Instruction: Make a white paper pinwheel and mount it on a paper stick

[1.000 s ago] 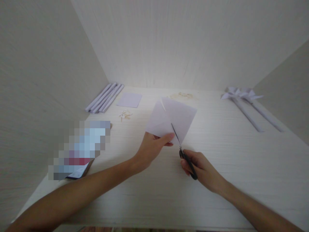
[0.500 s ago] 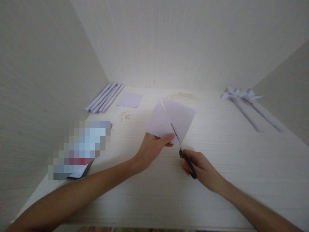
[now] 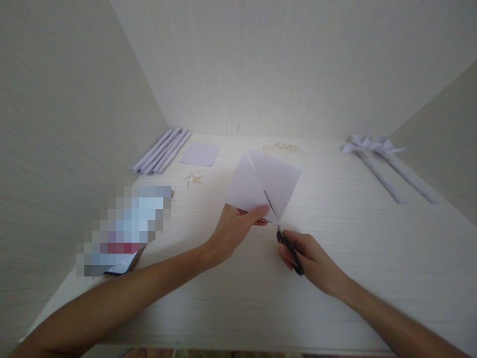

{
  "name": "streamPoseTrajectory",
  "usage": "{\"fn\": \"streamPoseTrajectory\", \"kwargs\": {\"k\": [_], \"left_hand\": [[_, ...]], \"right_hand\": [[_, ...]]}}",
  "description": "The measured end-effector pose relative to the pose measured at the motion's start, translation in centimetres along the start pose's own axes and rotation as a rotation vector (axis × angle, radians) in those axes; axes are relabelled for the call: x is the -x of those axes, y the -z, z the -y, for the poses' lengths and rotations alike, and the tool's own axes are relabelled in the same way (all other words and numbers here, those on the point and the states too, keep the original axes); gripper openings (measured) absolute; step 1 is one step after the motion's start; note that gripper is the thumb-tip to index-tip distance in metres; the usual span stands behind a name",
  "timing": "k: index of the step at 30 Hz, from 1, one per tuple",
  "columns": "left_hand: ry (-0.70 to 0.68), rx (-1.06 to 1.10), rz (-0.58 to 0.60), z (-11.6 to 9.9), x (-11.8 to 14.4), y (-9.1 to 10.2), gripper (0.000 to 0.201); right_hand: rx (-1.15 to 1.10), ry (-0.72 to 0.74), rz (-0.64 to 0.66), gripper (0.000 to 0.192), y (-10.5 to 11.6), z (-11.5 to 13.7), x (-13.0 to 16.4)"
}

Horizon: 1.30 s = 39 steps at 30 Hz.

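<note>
Almost nothing has shifted since the earlier frames: the scissors (image 3: 285, 238) blades have closed a little further into the white paper square (image 3: 263, 184).

Head view: the left hand (image 3: 234, 228) pinches the square's near corner between thumb and fingers, holding it up above the pale table (image 3: 372, 248). The right hand (image 3: 309, 258) is closed through the black scissor handles, blades slicing diagonally from that corner toward the centre. One slit already shows at the far corner; this second cut looks about halfway in. Rolled paper sticks (image 3: 162, 150) lie far left, finished paper pinwheels (image 3: 372, 145) far right.
</note>
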<state>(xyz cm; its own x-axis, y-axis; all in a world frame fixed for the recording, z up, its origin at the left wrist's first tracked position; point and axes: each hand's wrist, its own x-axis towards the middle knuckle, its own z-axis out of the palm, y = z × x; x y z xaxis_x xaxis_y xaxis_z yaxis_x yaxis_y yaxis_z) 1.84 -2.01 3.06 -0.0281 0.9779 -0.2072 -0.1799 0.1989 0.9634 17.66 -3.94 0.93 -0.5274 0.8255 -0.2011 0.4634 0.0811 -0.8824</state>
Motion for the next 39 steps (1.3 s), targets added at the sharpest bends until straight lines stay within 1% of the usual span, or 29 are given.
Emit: {"fn": "streamPoseTrajectory", "kwargs": {"k": [16, 21, 25, 28, 30, 32, 34, 36, 39], "left_hand": [[0.006, -0.023, -0.030, 0.2, -0.1, 0.0, 0.019], [-0.073, 0.032, -0.065, 0.4, -0.7, 0.3, 0.022], [-0.179, 0.155, -0.110, 0.7, -2.1, 1.2, 0.022], [-0.222, 0.197, -0.134, 1.2, -3.2, 1.9, 0.021], [-0.223, 0.195, -0.196, 1.7, -3.7, 2.3, 0.025], [-0.214, 0.125, -0.206, 2.3, -3.8, 2.3, 0.026], [-0.209, 0.023, -0.192, 2.7, -3.6, 2.1, 0.024], [-0.189, -0.033, -0.153, 2.9, -3.1, 1.7, 0.024], [-0.165, -0.043, -0.110, 2.8, -2.3, 1.1, 0.021]], "right_hand": [[-0.003, -0.014, -0.002, 0.035, 0.1, 0.0, 0.0], [0.005, -0.026, 0.019, 0.033, 0.1, 0.3, 0.0], [-0.002, -0.038, 0.027, 0.032, 0.0, 0.3, -0.1], [-0.075, -0.033, 0.008, 0.031, 0.0, 0.0, -0.1], [-0.176, -0.028, -0.051, 0.031, 0.0, -0.2, -0.3], [-0.290, -0.030, -0.157, 0.029, -0.1, -0.4, -0.6], [-0.392, -0.035, -0.282, 0.028, -0.3, -0.4, -1.0], [-0.474, -0.039, -0.380, 0.027, -0.4, -0.5, -1.4], [-0.546, -0.014, -0.465, 0.028, -0.8, -0.6, -1.8]]}}
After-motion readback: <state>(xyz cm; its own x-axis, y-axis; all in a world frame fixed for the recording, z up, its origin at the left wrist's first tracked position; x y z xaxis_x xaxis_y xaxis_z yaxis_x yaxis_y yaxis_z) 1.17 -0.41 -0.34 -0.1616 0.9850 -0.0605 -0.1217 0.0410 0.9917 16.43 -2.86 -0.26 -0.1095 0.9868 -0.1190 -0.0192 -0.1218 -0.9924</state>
